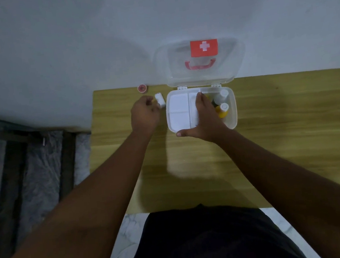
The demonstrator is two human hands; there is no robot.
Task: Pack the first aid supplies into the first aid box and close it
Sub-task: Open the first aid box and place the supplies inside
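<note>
So the biggest thing here is the wooden table (pixel 292 136), yellowish grain, pushed up against a plain pale wall (pixel 70 44), with some dark rails and grey fabric down at 9 o'clock and marbled floor near the person's dark shirt at 6. Sitting on the table at about 12 o'clock from the person is the first aid box (pixel 233 119), clear plastic, lid (pixel 199 61) flipped fully open and leaning back on the wall. Only marking I can read is a red sticker with a white cross (pixel 204 48) on the lid, no words, plus a red handle (pixel 200 64) under it. Inside there's a white divider tray (pixel 178 111) on the left half and two white-capped bottles (pixel 222 101) at 3 o'clock of it, the nearer one yellow. The right hand (pixel 203 120) lies flat on the tray, fingers together and straight, thumb spread out along the box's near rim, gripping nothing. The left hand (pixel 145 114) is at 9 o'clock of the box, fingers loosely curled, fingertips touching a white bandage roll (pixel 160 99) on the table; can't tell if it's actually gripped. A small pinkish tape roll (pixel 142 88) sits at 11 o'clock by the wall.
</note>
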